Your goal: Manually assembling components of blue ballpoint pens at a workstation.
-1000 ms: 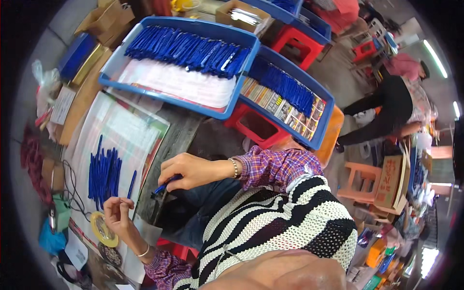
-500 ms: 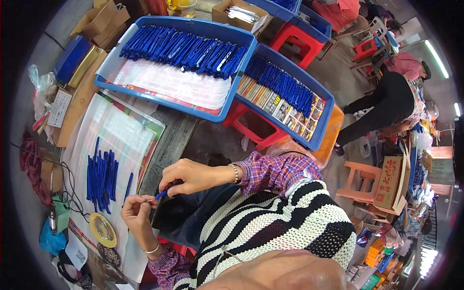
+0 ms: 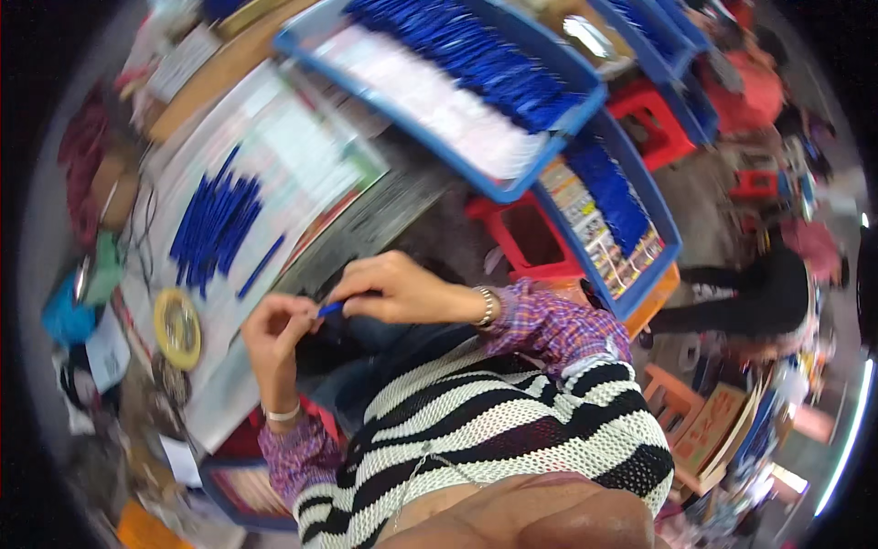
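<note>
Since a second ago, the left hand [image 3: 276,331] is brought, fingertips pinched, to the left end of a blue stick [image 3: 331,309], contact unclear; its right end is gripped by the curled right hand [image 3: 393,288]. Two-handed handling is thus observed beside the desk's [image 3: 389,212] right edge; a gap is noted between the stick pile [image 3: 215,224] and the far blue tray [image 3: 556,148].

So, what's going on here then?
Someone at a paper-covered table holds a slim blue stick in the right hand. The left hand has its fingertips drawn together near the stick's end; blur hides whether they grip it. A pile of blue sticks lies on the paper, with a single stick just beside it. Nearby blue trays hold more blue pieces.
</note>
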Available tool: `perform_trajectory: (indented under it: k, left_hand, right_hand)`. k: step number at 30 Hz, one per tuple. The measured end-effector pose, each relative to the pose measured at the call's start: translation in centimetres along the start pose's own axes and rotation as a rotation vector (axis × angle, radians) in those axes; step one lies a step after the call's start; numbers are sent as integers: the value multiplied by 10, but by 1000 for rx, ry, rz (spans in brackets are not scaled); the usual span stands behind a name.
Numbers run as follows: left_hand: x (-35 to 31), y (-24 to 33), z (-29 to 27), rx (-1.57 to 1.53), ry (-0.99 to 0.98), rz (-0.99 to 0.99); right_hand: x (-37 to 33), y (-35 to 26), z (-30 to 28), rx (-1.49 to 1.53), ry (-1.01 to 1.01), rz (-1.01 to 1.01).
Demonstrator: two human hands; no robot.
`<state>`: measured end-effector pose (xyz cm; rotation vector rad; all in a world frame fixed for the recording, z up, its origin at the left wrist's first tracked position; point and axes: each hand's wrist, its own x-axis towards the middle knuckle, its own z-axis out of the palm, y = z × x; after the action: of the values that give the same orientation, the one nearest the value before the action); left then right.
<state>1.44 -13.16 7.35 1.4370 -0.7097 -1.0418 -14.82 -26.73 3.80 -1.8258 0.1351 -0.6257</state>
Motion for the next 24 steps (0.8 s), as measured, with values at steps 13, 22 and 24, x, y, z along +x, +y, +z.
perform_trajectory:
  k: [13, 22, 24]
  left_hand:
    - [-1, -24, -11, -230, 23, -10]
    - [-2, -36, -23, -293, -27, 17]
    - [-2, -35, -24, -305, -34, 9]
  right_hand:
    - [5, 2, 9, 177, -155, 319]
    - [9, 4, 17, 191, -213, 396]
    - [10, 4, 18, 238, -221, 422]
